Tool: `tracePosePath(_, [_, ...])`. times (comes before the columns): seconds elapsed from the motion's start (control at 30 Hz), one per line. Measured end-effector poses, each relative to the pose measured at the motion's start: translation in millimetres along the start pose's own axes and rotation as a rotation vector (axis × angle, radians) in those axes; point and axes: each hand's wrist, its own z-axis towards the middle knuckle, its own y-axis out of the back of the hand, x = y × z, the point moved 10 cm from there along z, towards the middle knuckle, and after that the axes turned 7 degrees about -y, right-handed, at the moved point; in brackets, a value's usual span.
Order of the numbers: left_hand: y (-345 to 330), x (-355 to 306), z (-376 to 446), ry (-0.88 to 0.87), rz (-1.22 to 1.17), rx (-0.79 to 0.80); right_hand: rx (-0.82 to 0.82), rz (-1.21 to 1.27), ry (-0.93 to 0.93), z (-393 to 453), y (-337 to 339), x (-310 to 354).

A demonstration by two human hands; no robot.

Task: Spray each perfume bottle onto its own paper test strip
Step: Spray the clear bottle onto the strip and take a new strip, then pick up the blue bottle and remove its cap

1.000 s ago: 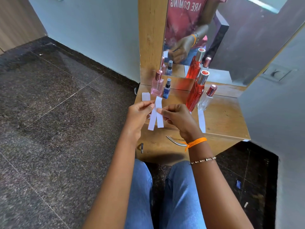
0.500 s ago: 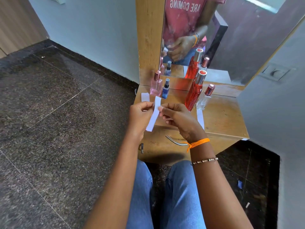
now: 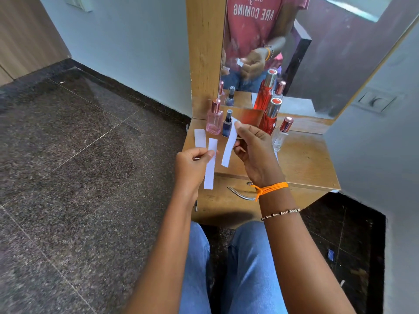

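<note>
While four bottles stood capped on the table [image 3: 303, 162], left hand [image 3: 192, 164] and right hand [image 3: 254, 150] each pinched one strip, apart, likely to pair strips with bottles.

Both forearms reach forward from the bottom of the view toward the wooden dressing table [image 3: 303, 159], over knees in blue jeans. The left hand [image 3: 192, 164] is at the table's front left corner, thumb and forefinger pinching a white paper strip [image 3: 210, 164] near its top. The right hand [image 3: 254, 148] is raised a little higher over the tabletop, fingers curled, pinching a second paper strip [image 3: 229, 148] by its upper end. The right wrist wears an orange thread and a beaded bracelet.
</note>
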Motion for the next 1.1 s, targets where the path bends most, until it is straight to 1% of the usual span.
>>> tracePosePath(0.1, [6.4,-4.0,9.5,-0.001,0.003,-0.043,0.005,-0.124,-0.037,-5.5,-2.0,-13.4])
tracePosePath(0.2, [7.9,-8.3,29.6,-0.022,0.105,-0.048,-0.006,-0.215,-0.089,-8.9,-1.2,-27.7])
tracePosePath(0.3, [16.3,-5.4,50.7,-0.027,0.228,-0.098,-0.004,-0.254,-0.110,-10.6,0.2,-36.2])
tracePosePath(0.4, [15.1,-1.2,65.4,-0.046,0.327,-0.088,-0.009,-0.291,-0.127,-9.5,4.8,-43.4])
tracePosePath(0.47, [11.7,3.8,69.7,-0.045,0.347,-0.078,-0.017,-0.303,-0.141,-8.3,9.2,-47.4])
tracePosePath(0.6, [9.8,9.2,71.0,-0.045,0.407,-0.110,-0.030,-0.325,-0.149,-5.6,15.1,-51.3])
tracePosePath(0.67, [10.3,3.8,68.4,-0.092,0.449,-0.136,-0.036,-0.345,-0.140,-3.6,16.3,-50.8])
tracePosePath(0.73, [9.3,-6.9,62.3,-0.167,0.429,-0.157,-0.058,-0.363,-0.120,-0.4,17.1,-48.9])
tracePosePath(0.8, [5.6,-12.9,52.6,-0.186,0.341,-0.118,-0.090,-0.375,-0.078,3.8,16.6,-45.0])
tracePosePath(0.83, [0.2,-11.7,47.6,-0.159,0.290,-0.047,-0.104,-0.382,-0.052,5.8,15.6,-42.2])
tracePosePath(0.9, [-17.6,-1.4,34.9,-0.059,0.212,0.167,-0.131,-0.398,0.010,11.0,14.1,-35.6])
tracePosePath(0.93, [-24.8,3.2,28.8,-0.026,0.192,0.248,-0.140,-0.411,0.042,13.5,13.5,-31.6])
tracePosePath(0.97, [-27.5,6.5,25.1,-0.017,0.174,0.273,-0.146,-0.432,0.066,16.0,12.9,-28.5])
tracePosePath(1.03, [-22.4,9.4,25.4,-0.009,0.139,0.208,-0.154,-0.481,0.098,20.8,11.9,-24.5])
tracePosePath(1.1, [-17.7,12.5,27.4,0.019,0.126,0.148,-0.208,-0.515,0.139,25.7,15.7,-19.7])
